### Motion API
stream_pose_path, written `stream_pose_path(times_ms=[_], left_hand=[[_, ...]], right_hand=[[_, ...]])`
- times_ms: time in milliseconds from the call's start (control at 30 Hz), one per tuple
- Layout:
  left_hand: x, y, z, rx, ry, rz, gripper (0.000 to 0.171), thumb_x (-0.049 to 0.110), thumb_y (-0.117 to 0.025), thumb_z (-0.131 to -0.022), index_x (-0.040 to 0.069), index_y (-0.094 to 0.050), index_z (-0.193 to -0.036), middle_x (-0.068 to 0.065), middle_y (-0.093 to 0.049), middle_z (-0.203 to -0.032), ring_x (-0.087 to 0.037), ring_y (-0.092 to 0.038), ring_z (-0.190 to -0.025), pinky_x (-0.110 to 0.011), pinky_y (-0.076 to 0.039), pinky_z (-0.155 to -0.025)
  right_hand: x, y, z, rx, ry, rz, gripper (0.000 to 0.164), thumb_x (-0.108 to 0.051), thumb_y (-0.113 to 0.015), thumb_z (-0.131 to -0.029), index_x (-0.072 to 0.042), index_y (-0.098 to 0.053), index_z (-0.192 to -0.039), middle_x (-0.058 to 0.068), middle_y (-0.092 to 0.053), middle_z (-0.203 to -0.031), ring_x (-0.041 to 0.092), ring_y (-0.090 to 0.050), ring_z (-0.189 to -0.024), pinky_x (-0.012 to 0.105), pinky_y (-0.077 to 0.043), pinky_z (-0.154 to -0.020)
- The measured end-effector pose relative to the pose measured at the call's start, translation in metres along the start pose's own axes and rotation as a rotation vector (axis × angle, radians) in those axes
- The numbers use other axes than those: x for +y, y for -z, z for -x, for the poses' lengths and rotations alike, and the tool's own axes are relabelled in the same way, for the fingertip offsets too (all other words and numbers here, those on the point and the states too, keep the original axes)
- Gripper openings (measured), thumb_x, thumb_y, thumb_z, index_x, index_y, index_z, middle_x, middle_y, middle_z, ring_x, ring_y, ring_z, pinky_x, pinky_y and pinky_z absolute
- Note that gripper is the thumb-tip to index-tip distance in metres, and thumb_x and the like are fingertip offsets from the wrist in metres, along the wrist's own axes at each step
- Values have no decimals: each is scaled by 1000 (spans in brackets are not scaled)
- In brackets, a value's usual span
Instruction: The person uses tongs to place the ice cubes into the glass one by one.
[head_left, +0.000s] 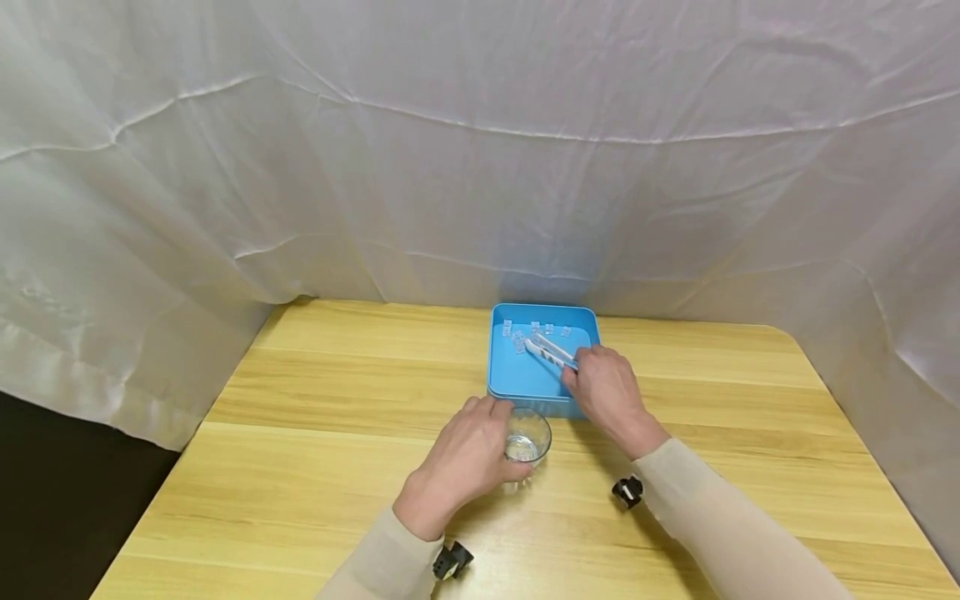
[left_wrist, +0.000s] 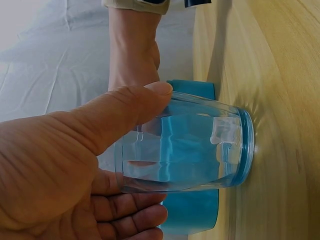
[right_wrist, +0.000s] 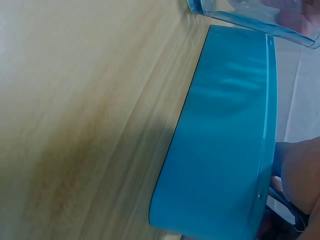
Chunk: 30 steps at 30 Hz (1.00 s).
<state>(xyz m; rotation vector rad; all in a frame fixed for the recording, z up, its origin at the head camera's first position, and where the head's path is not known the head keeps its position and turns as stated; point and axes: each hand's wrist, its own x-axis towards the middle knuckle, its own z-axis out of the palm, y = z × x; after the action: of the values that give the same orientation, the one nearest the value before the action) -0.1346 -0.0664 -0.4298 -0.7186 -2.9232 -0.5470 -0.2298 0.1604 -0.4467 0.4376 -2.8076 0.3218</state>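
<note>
My left hand (head_left: 468, 450) holds a clear drinking glass (left_wrist: 195, 145) upright on the table, thumb on one side and fingers on the other. A few clear pieces (left_wrist: 226, 131) show at the bottom of the glass. My right hand (head_left: 606, 389) grips white tongs (head_left: 550, 350) over the open blue box (head_left: 528, 379). The tongs' tips are beside several small clear cubes (head_left: 519, 340) inside the box; whether they touch or hold one cannot be told. In the right wrist view, the box wall (right_wrist: 220, 130) hides the tips, and only part of the right hand (right_wrist: 302, 175) shows.
The glass stands close to the box's near left corner. Both are on a wooden table (head_left: 337, 400), the box near its back edge. A pale grey curtain (head_left: 420, 167) hangs behind the table and along its sides. A black wrist device (head_left: 627, 492) is by the right sleeve.
</note>
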Motion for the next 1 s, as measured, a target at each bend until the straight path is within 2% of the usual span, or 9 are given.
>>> stream_pose_path(times_ms=[500, 833, 1000], left_hand=[[-1, -1, 0, 9, -11, -8, 73, 48, -93, -76, 1, -65, -124, -8, -68, -108, -22, -61, -96, -33, -57, -84], [-1, 0, 2, 38, -20, -26, 72, 49, -94, -74, 1, -65, -120, -7, -68, -104, -21, -59, -93, -33, -56, -81], [-1, 0, 2, 50, -34, -51, 70, 51, -91, -76, 2, -66, -118, -6, -67, -102, -21, -58, -91, -32, -56, -79]], right_hand=[[3, 10, 16, 68, 58, -27, 29, -15, -68, -96, -5, -56, -71, 5, -48, -65, 21, -44, -58, 32, -38, -54], [4, 21, 30, 92, 83, -50, 24, -15, -69, -96, -3, -60, -76, 4, -46, -65, 19, -40, -59, 29, -35, -54], [3, 28, 39, 109, 82, -71, 19, -14, -72, -94, -1, -66, -82, 4, -50, -68, 19, -42, -62, 30, -38, -56]])
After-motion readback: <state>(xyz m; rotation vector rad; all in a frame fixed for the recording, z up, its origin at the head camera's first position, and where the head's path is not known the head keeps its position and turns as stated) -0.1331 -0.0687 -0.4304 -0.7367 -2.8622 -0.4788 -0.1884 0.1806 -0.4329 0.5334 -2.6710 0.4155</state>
